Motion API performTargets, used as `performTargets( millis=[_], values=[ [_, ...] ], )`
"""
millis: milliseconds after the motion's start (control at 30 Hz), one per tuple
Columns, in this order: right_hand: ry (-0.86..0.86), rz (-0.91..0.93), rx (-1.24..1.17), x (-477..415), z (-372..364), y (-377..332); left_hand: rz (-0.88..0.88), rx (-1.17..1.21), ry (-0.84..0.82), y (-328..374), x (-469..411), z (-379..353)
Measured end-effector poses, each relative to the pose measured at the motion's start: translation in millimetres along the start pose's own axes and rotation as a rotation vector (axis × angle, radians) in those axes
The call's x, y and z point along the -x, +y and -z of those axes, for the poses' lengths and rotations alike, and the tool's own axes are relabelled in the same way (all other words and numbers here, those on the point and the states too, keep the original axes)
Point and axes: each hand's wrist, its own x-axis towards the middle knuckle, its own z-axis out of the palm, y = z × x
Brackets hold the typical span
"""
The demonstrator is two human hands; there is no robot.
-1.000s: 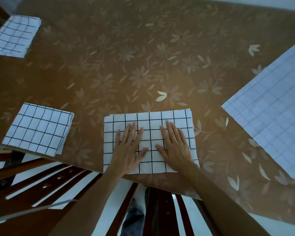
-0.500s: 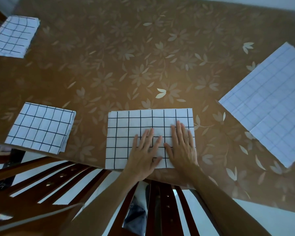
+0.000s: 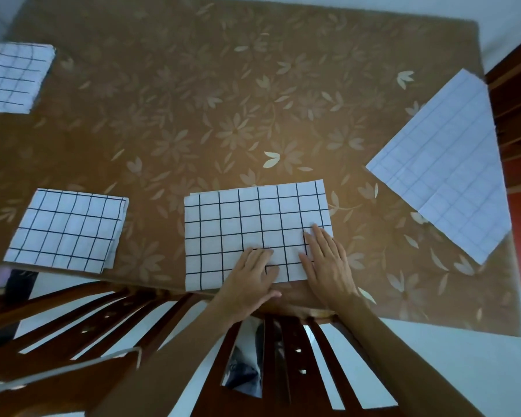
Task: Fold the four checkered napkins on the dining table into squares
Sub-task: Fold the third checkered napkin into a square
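Note:
A white napkin with a black grid [image 3: 247, 230] lies folded into a rectangle at the table's near edge. My left hand [image 3: 250, 281] rests on its near right part with the fingers curled at the cloth. My right hand [image 3: 325, 263] lies flat on its near right corner, fingers together. A napkin folded to a square [image 3: 66, 230] sits to the left. Another folded napkin [image 3: 12, 76] lies at the far left corner. A larger, unfolded napkin [image 3: 442, 167] lies turned at an angle on the right side.
The table [image 3: 223, 100] has a brown cloth with a pale flower print. Dark wooden chair backs [image 3: 283, 350] stand against the near edge under my arms. More dark wood furniture [image 3: 518, 109] stands at the right edge.
Both hands have slid to the right and toward me across the middle napkin, from its centre to its near right corner. The left fingers have curled.

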Motion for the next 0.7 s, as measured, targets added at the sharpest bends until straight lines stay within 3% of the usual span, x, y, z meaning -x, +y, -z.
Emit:
performTargets(
  millis=[100,233,333,467,633,700],
  values=[
    [-0.007,-0.029,-0.044,6.2,6.0,-5.5,-0.046,-0.019,0.099,2.8,-4.9,5.9],
    [0.046,-0.053,-0.123,13.5,18.8,-16.0,-0.056,-0.014,0.094,5.5,-3.3,17.0],
    [0.1,-0.04,-0.151,17.9,32.0,-20.6,0.039,0.052,0.176,8.4,-4.0,25.8],
    [0.053,0.091,-0.092,14.7,56.0,-22.4,0.168,0.215,0.253,7.2,-8.1,68.9],
    [0.267,0.112,-0.068,-2.0,99.0,-46.8,0.268,0.304,0.219,-7.5,-5.2,113.3],
    [0.276,0.128,-0.086,-9.2,117.6,-57.5,0.29,0.282,0.21,-12.0,-1.3,121.4]
  ],
)
